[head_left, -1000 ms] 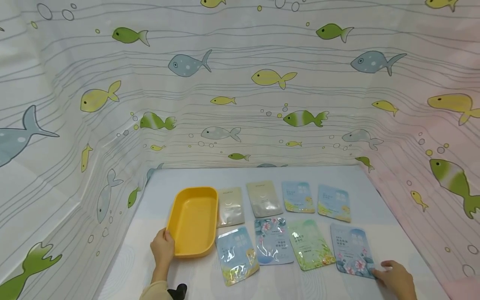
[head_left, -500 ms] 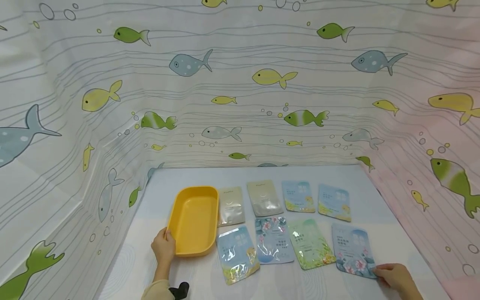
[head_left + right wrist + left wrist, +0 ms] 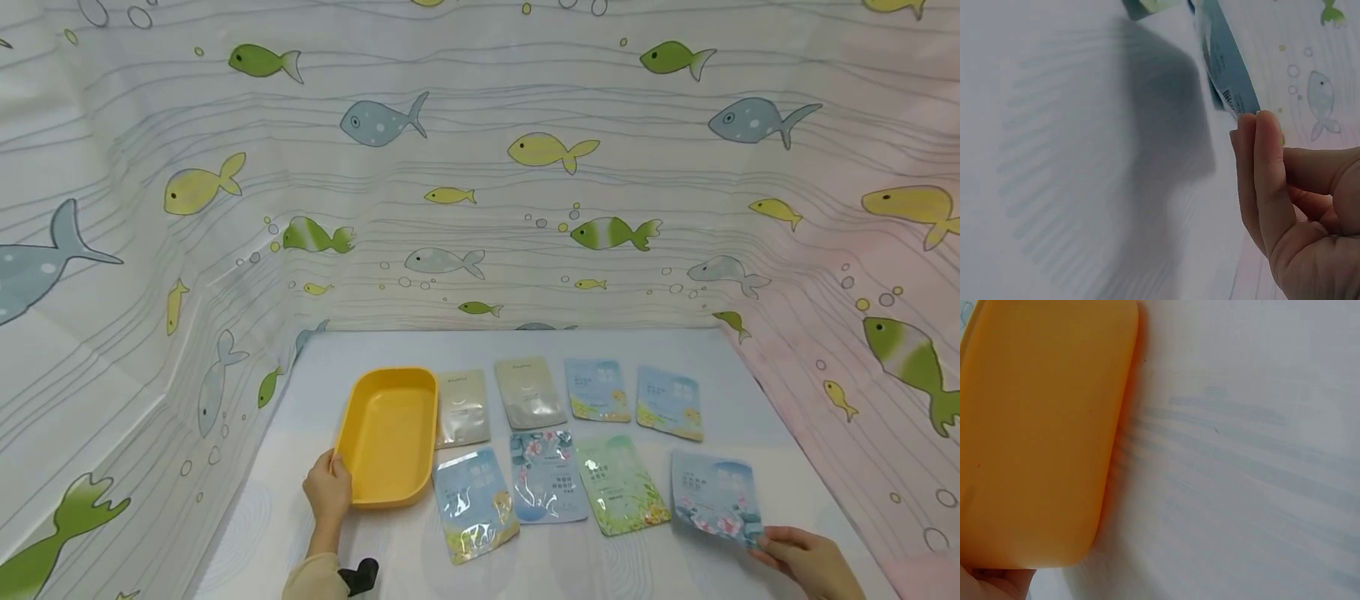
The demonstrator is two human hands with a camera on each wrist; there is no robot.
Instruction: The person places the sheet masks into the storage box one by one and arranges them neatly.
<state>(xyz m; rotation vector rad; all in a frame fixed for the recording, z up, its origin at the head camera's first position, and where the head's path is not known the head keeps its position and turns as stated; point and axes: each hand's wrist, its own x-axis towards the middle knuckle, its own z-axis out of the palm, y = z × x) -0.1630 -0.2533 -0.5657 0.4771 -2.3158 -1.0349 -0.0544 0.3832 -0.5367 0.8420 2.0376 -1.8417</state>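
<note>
Head view shows the right hand (image 3: pixel 810 560) pinching the near right corner of a flowered packet (image 3: pixel 716 496) between thumb and fingers (image 3: pixel 1270 181), that corner lifted above the table (image 3: pixel 738 408), right of a green packet (image 3: pixel 622 487); the flowered packet's long axis runs away from the person, flowers nearest. The left hand (image 3: pixel 327 487) grips a yellow tray (image 3: pixel 388 437) by its left rim, the tray's long axis also pointing away
</note>
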